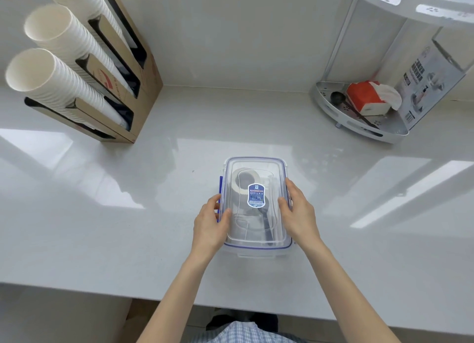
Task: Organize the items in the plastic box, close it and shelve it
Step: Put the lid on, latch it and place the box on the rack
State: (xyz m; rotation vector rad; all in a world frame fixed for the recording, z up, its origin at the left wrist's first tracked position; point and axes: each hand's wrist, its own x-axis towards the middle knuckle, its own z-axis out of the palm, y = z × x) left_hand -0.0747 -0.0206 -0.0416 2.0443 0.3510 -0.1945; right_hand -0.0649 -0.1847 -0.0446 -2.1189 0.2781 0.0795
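A clear plastic box (pixel 256 247) with a blue-trimmed lid (pixel 274 168) sits on the white counter, lid resting on top. A blue and white label (pixel 256 195) is stuck on the lid. Through the lid I see a roll of tape (pixel 242 181) and a dark tool handle (pixel 265 222). My left hand (pixel 209 222) grips the box's left side at the blue latch, thumb on the lid. My right hand (pixel 298 211) presses the right side, fingers over the right latch.
A cardboard dispenser (pixel 133 91) with stacks of white paper cups (pixel 46 78) stands at the back left. A white corner shelf rack (pixel 333 111) at the back right holds a red tissue pack (pixel 364 96), a dark ladle (pixel 336 97) and a printed box (pixel 420 86).
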